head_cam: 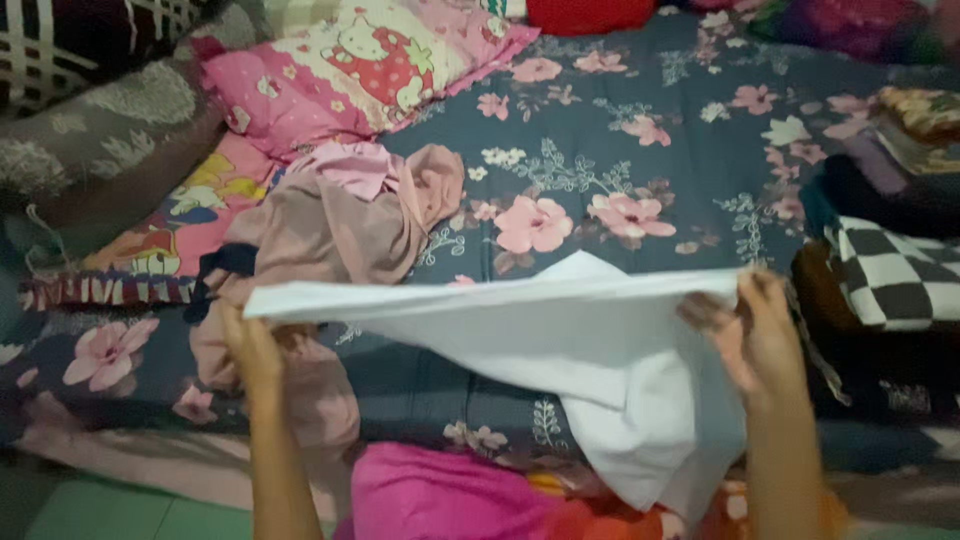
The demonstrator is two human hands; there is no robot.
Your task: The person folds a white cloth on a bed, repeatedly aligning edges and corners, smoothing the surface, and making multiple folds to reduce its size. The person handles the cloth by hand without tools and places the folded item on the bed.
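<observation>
Above bed [640, 110], left hand [250, 345] and right hand [755, 335] each pinched white cloth [560, 340] edge, stretched taut so rest hung free.

White cloth [560, 340], stretched taut along top edge, lower part hanging.

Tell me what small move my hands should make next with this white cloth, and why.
Probably pull the left hand and right hand apart to flatten the white cloth: its top edge is held level, but the lower part hangs bunched toward the right.
</observation>
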